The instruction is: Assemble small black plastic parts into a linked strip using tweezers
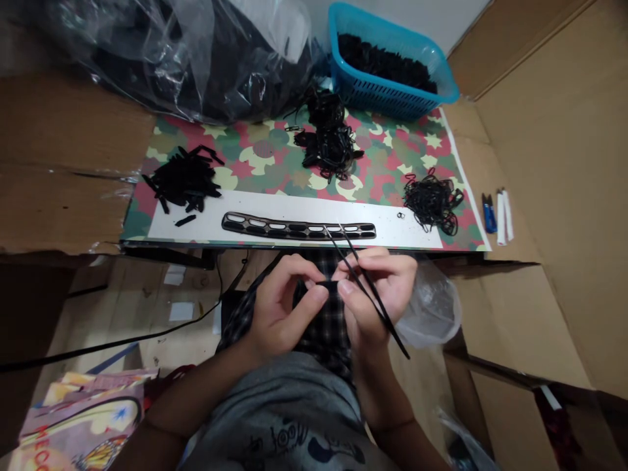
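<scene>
The person sits at the near edge of the worktop [206, 226] with both hands over their lap, just short of that edge. The left hand [279, 307] has thumb and forefinger pinched shut on one end of a small black piece [328, 286]. The right hand [377, 294] nips the other end, its remaining fingers curled around black tweezers [387, 318] whose tips point up toward the worktop. Along the near edge lies a black slotted strip [299, 228]. A pile of black tabs [184, 180] lies towards the left edge, and two tangles of black loops lie further in, one at mid-worktop [328, 140] and one by the right edge [432, 201]. A blue basket [392, 98] stands at the far right corner.
</scene>
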`<action>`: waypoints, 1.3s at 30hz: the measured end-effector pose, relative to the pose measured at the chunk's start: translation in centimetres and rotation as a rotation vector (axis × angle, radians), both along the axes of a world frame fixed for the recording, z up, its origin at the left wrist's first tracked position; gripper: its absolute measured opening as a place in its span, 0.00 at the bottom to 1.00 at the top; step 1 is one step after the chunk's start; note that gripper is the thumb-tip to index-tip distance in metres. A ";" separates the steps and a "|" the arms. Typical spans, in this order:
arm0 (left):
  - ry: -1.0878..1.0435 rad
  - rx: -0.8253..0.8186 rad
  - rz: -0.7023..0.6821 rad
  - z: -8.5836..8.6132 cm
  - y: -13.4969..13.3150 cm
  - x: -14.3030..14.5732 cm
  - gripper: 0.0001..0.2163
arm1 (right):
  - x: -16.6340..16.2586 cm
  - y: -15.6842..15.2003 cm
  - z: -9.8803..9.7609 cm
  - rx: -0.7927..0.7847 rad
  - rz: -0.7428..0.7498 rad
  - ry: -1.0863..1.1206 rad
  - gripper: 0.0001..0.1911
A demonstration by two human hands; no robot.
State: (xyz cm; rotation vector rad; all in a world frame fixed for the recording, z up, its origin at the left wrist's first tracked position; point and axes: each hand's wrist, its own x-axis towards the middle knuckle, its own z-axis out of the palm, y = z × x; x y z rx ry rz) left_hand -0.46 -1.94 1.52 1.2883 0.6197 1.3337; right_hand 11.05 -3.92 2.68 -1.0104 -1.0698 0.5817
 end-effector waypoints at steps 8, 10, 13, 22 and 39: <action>-0.188 -0.499 -0.475 -0.7 0.8 -0.5 0.06 | 1.6 0.7 0.1 -0.011 0.091 -0.218 0.14; -0.212 -0.559 -0.538 -0.7 1.0 -0.3 0.08 | 1.9 0.9 0.0 -0.027 0.069 -0.196 0.12; -0.217 -0.576 -0.567 -0.6 1.0 -0.3 0.08 | 2.3 0.9 -0.2 -0.023 -0.008 -0.082 0.10; -0.220 -0.361 -0.373 -0.4 0.8 -0.4 0.08 | 2.7 -0.3 0.6 0.003 0.120 0.031 0.12; -0.134 -0.123 -0.160 -0.7 0.5 -0.9 0.03 | 0.1 -2.7 0.5 -0.034 0.147 0.128 0.08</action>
